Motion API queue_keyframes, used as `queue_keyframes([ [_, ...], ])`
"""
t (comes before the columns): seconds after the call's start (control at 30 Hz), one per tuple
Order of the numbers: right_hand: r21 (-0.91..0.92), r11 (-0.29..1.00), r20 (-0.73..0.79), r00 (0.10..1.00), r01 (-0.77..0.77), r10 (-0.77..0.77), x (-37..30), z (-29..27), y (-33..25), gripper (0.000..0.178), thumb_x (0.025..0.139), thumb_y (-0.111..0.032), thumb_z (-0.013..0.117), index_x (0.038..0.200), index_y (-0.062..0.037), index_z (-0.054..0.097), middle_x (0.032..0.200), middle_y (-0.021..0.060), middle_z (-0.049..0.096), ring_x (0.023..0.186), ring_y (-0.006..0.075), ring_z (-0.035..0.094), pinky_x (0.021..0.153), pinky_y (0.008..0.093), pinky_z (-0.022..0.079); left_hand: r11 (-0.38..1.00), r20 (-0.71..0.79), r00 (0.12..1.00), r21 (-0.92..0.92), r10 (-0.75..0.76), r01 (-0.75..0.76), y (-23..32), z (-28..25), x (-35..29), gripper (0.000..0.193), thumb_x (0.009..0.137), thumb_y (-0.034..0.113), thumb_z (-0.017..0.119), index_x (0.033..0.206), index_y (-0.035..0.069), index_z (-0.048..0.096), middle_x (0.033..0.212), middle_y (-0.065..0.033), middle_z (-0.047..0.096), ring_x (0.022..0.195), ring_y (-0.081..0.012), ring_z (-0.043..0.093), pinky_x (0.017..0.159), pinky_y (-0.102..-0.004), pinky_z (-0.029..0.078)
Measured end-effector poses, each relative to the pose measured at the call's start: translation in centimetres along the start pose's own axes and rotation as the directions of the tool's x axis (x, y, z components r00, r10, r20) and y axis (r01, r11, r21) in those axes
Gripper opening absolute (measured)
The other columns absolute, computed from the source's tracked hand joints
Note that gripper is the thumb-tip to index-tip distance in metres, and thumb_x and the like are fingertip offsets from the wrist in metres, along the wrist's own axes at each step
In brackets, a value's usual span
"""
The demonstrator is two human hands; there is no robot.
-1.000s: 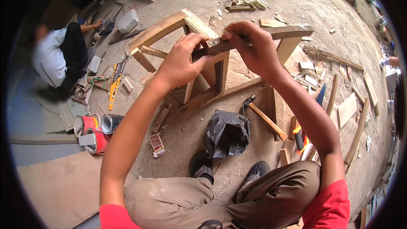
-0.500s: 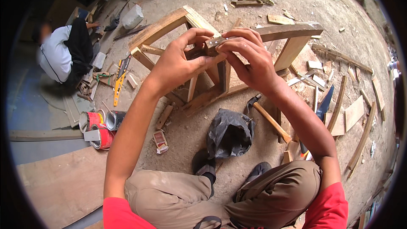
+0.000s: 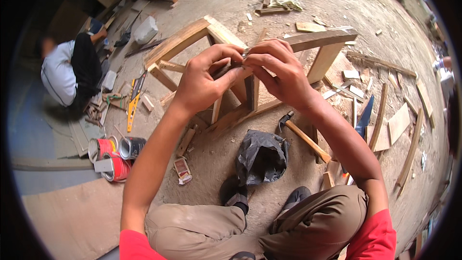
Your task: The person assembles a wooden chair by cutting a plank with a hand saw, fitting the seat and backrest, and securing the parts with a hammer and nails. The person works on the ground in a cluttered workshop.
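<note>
A wooden frame [image 3: 180,42], built of pale and brown bars, stands in front of me. Its dark curved top rail [image 3: 320,39] runs to the right from behind my fingers. My left hand [image 3: 207,74] is closed at the near joint of the frame, thumb against the curled fingers, with dark wood showing between them. My right hand [image 3: 279,67] meets it there, its fingertips pinched together. A tiny shiny bit shows between the two hands' fingertips, too small to name. The fingers hide most of the joint.
A black plastic bag [image 3: 248,151] and a hammer [image 3: 308,139] lie between me and the frame. Paint cans [image 3: 118,166] and a yellow-handled saw [image 3: 134,106] are to the left. Wood offcuts [image 3: 399,123] litter the right. A person [image 3: 65,70] crouches at far left.
My fingertips have drawn closer together over the joint and now cover its dark end with pale spots. The whole view has shifted slightly, the floor things sitting lower.
</note>
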State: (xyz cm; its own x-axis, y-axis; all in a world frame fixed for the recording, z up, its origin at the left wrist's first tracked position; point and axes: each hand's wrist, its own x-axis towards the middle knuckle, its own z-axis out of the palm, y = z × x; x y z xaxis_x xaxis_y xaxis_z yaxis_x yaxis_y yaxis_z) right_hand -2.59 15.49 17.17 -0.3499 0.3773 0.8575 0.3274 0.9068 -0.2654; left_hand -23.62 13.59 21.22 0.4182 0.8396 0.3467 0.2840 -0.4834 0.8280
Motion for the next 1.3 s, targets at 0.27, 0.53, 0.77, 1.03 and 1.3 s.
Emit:
queue_keyframes([
  [0.27, 0.001, 0.997, 0.038, 0.996, -0.081, 0.081, -0.4, -0.3, -0.1, 0.029, 0.084, -0.012, 0.074, 0.112, -0.0135, 0.067, 0.112, 0.0093, 0.062, 0.105, 0.0262, 0.062, 0.093, 0.0403, 0.046, 0.981, -0.114, 0.992, 0.189, 0.05, -0.028, 0.5, 1.2, 0.7, 0.013, 0.081, 0.003, 0.075, 0.094, 0.002, 0.073, 0.105, -0.0088, 0.072, 0.09, -0.0175, 0.07, 0.079, -0.0299, 0.056],
  [0.53, -0.44, 0.72, 0.429, 0.579, -0.537, 0.694, -21.0, -4.1, -3.9, 0.072, 0.087, -0.039, 0.07, 0.141, -0.0034, 0.037, 0.132, 0.0233, 0.048, 0.127, 0.0399, 0.045, 0.108, 0.0506, 0.034, 0.958, -0.147, 0.981, 0.274, 0.123, -0.079, -0.1, 1.6, 0.0, 0.01, 0.083, 0.002, 0.074, 0.092, 0.005, 0.074, 0.108, -0.0043, 0.073, 0.092, -0.0133, 0.07, 0.082, -0.0279, 0.058],
  [0.77, -0.706, 0.579, 0.526, 0.245, -0.408, 0.814, -26.5, -4.6, -5.1, 0.019, 0.087, -0.013, 0.054, 0.102, -0.0004, 0.057, 0.092, 0.0178, 0.063, 0.092, 0.0338, 0.065, 0.083, 0.046, 0.046, 0.952, -0.105, 0.966, -0.223, -0.236, 0.208, 0.2, 0.3, 0.3, 0.016, 0.084, 0.002, 0.075, 0.1, 0.002, 0.075, 0.11, -0.0069, 0.072, 0.099, -0.0106, 0.065, 0.087, -0.0247, 0.053],
  [1.03, 0.008, 0.524, 0.174, 0.517, -0.852, 0.838, -16.0, -5.9, -9.4, 0.035, 0.103, -0.025, 0.05, 0.127, 0.0, 0.049, 0.073, 0.0158, 0.059, 0.065, 0.0274, 0.063, 0.061, 0.0383, 0.048, 0.985, -0.154, 0.974, -0.077, -0.167, 0.156, 0.3, 0.4, -0.2, 0.016, 0.085, 0.002, 0.074, 0.1, 0.002, 0.076, 0.109, -0.0085, 0.073, 0.099, -0.0116, 0.066, 0.088, -0.0264, 0.054],
  [1.3, 0.18, 0.676, 0.107, 0.697, -0.715, 0.709, -13.3, -3.3, -10.5, 0.025, 0.101, -0.017, 0.054, 0.12, -0.0004, 0.054, 0.069, 0.0111, 0.057, 0.057, 0.021, 0.06, 0.056, 0.0336, 0.047, 0.958, -0.155, 0.987, 0.286, 0.046, 0.0, 0.6, 1.1, -0.5, 0.014, 0.081, 0.0, 0.076, 0.094, 0.003, 0.077, 0.11, -0.01, 0.073, 0.095, -0.0148, 0.069, 0.084, -0.0284, 0.056],
])
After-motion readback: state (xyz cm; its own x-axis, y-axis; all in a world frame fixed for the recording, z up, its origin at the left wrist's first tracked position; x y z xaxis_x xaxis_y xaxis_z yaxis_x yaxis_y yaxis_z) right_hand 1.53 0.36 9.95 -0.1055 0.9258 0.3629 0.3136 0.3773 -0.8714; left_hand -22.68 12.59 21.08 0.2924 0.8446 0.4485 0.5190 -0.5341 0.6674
